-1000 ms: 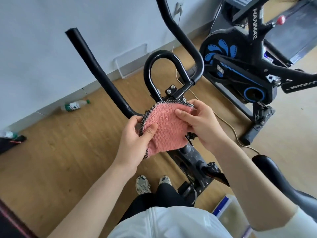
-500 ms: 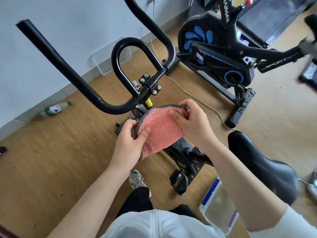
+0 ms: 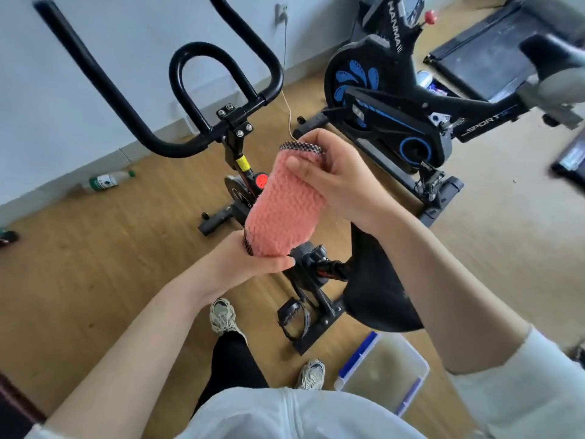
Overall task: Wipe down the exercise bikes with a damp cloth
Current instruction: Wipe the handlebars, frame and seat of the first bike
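This is a small gym room. A black exercise bike (image 3: 95, 77) stands close by on the wooden floor (image 3: 95, 274), and a second exercise bike (image 3: 383, 103) with blue marks stands just past it. A treadmill (image 3: 484, 61) lies at the far right. A water bottle (image 3: 107, 180) lies beside the pale wall (image 3: 126, 36).

Seen from above, a person in a white long-sleeved top (image 3: 285, 416) with a centre seam down the front. The right sleeve (image 3: 522, 375) is pushed up near the elbow, its cuff loose and creased. Only a sliver of the left sleeve (image 3: 36, 434) shows at the frame's lower edge. The left hand (image 3: 250, 261) and right hand (image 3: 338, 179) are bare. Below the hem are black close-fitting trousers (image 3: 231, 369) and pale grey, chunky lace-up trainers (image 3: 222, 315) with darker panels.
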